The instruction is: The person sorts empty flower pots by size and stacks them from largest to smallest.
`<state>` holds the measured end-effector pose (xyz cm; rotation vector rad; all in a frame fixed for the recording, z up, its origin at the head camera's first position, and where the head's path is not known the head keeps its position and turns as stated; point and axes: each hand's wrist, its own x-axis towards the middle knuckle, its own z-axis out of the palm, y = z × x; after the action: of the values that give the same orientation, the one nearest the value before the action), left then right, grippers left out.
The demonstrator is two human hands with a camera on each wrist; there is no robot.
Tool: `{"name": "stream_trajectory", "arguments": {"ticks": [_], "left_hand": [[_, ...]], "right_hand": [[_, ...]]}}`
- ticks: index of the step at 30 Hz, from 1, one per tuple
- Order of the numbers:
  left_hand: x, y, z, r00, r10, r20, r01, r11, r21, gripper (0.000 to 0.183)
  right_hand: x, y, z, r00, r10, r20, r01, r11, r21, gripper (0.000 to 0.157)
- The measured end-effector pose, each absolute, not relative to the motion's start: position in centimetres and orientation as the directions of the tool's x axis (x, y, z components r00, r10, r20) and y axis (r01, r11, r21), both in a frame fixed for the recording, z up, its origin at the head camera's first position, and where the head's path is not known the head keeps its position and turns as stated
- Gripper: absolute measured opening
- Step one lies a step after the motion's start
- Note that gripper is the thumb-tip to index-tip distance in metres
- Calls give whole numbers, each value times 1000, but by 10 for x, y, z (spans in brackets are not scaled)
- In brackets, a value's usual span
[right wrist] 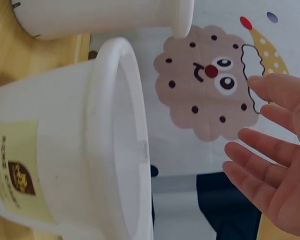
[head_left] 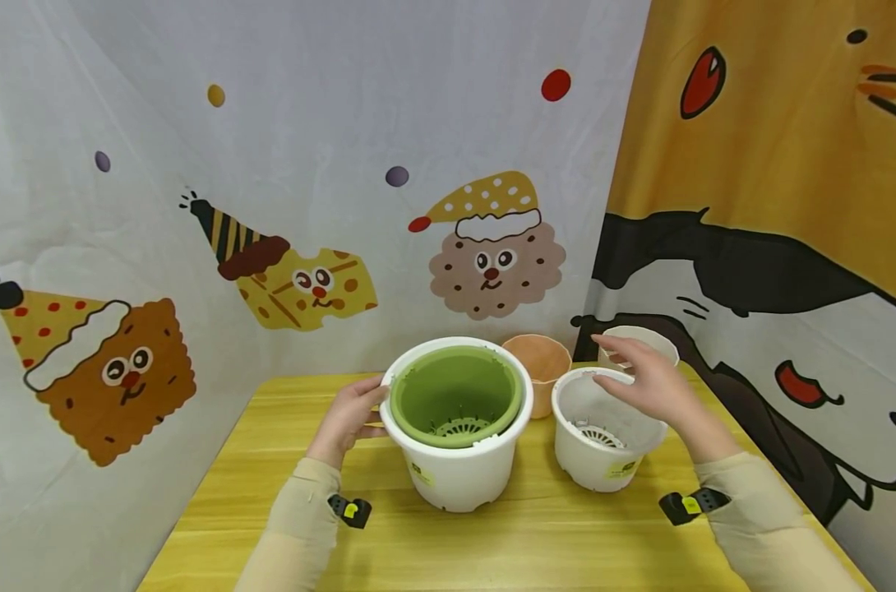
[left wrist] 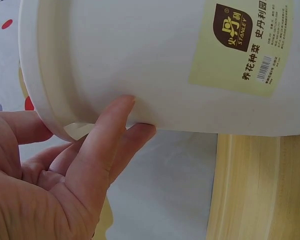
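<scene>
Left hand [head_left: 350, 415] pinches large white pot [head_left: 459, 475] at its 9 o'clock | green pot [head_left: 455, 388] nested inside | right hand [head_left: 651, 380], fingers spread wide, apart from smaller white pot [head_left: 590, 467], at its 1 o'clock

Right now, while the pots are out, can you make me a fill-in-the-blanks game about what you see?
1. Inside the big white pot sits a pot coloured ____.
2. The grip touching the big white pot is the person's ____ one.
3. The label shows the English-lettered word ____.
4. The strap on the right wrist is coloured ____.

Missing words: green; left; STANLEY; black.
</scene>
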<state>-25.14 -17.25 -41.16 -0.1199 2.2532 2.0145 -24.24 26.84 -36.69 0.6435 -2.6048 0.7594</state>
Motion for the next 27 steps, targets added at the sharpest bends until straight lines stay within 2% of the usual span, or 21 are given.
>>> {"name": "stream_trajectory", "arguments": {"ticks": [6,13,27], "left_hand": [[-251,-172,-411,-990,19,-138,-135,113,984,44],[-250,-172,-410,-990,23,-137,-134,112,985,45],[-250,-171,-411,-990,12,-141,-138,127,982,44]], "right_hand": [[-242,282,-371,-835,-305,459,-501,766,-403,57],[-241,296,-370,-910,-223,350,-364,833,-417,59],[-244,320,-378,-959,-163,233,-247,882,-401,64]]}}
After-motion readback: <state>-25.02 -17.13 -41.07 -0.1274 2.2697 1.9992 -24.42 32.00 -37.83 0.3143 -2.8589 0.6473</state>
